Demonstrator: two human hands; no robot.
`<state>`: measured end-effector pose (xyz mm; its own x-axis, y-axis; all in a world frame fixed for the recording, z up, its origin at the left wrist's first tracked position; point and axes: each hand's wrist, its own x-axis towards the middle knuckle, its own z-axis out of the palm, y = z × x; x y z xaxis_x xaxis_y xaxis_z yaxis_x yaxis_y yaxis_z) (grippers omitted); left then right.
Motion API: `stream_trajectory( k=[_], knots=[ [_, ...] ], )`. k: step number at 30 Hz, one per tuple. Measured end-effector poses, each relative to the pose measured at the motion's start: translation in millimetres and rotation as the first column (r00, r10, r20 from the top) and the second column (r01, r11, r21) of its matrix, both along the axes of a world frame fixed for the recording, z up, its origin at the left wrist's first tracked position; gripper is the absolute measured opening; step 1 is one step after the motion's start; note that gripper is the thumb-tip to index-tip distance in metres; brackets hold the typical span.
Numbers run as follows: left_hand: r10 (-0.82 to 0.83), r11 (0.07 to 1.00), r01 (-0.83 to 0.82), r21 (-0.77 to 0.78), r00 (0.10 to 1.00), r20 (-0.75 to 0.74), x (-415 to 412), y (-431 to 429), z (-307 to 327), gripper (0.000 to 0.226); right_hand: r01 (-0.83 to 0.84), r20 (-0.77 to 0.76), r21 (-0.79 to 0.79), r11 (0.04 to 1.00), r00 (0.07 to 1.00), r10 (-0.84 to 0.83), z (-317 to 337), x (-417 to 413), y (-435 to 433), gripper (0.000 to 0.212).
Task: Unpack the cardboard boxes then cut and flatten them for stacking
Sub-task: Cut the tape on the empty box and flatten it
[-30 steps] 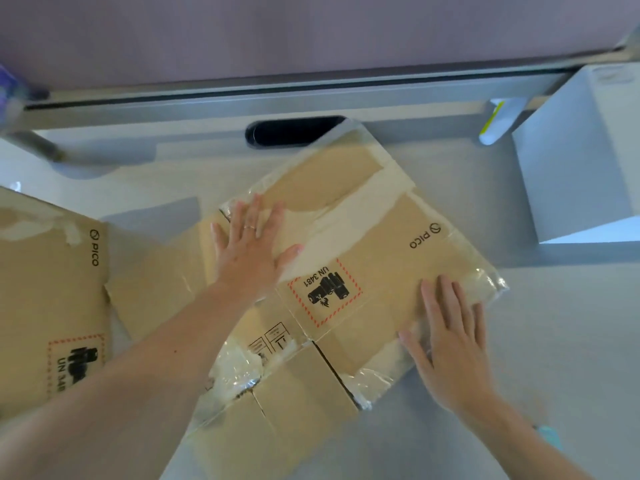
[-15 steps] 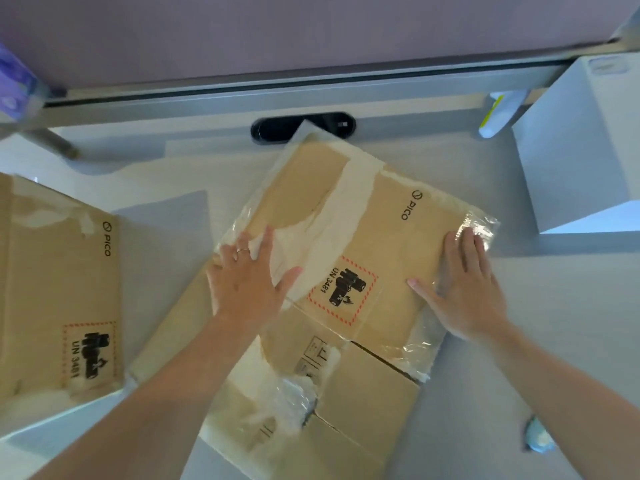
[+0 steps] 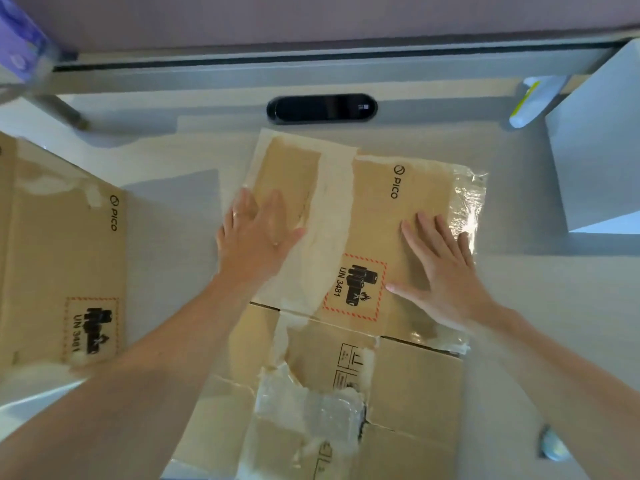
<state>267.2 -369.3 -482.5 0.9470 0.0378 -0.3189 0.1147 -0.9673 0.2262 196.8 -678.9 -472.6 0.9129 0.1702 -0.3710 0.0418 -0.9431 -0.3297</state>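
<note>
One view, head camera: both hands are laid flat, fingers spread, on the flattened box [image 3: 374, 209], the left hand [image 3: 256, 237] on its torn panel [image 3: 287, 174], the right hand [image 3: 446, 271] beside the hazard label [image 3: 353, 292]. Pressure should be spread evenly over the creases.

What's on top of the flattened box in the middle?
The left hand and right hand press flat on the box; crinkled clear tape covers its right edge. Cardboard under the palms is hidden.
</note>
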Motion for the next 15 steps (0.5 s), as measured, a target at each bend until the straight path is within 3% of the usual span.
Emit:
stream_trajectory(
  k=[1, 3, 5, 8, 10, 12, 15],
  knots=[
    [0.027, 1.0, -0.027, -0.005, 0.999, 0.019, -5.8, 3.7, -0.5, 0.084, 0.041, 0.029, 0.036, 0.999, 0.999, -0.042, 3.3, -4.2, -0.4, 0.107],
    [0.085, 0.996, -0.083, -0.027, 0.995, 0.061, -14.0, 10.6, 4.2, 0.092, 0.3, 0.032, 0.152, 0.942, 0.951, -0.308, 10.5, -18.9, 1.7, 0.107],
    [0.195, 0.978, -0.189, -0.085, 0.979, 0.063, -21.5, 16.4, 13.3, 0.11, 0.587, -0.05, 0.245, 0.772, 0.803, -0.594, 16.8, -32.7, 9.1, 0.103],
    [0.354, 0.922, -0.355, -0.15, 0.934, -0.035, -30.1, 25.6, 26.6, 0.128, 0.718, -0.09, 0.238, 0.654, 0.687, -0.721, 19.2, -40.4, 19.2, 0.099],
    [0.499, 0.816, -0.511, -0.272, 0.859, -0.114, -33.0, 39.7, 23.8, 0.113, 0.776, -0.125, 0.269, 0.571, 0.616, -0.778, 23.0, -31.4, 15.0, 0.094],
    [0.572, 0.691, -0.608, -0.39, 0.79, -0.218, -36.5, 51.1, 24.5, 0.092, 0.806, -0.172, 0.292, 0.515, 0.574, -0.8, 28.1, -20.1, 4.9, 0.071],
    [0.548, 0.527, -0.668, -0.525, 0.739, -0.392, -48.1, 58.9, 30.6, 0.061, 0.768, -0.282, 0.234, 0.596, 0.64, -0.714, 37.4, -13.8, -3.0, 0.039]
  ],
)
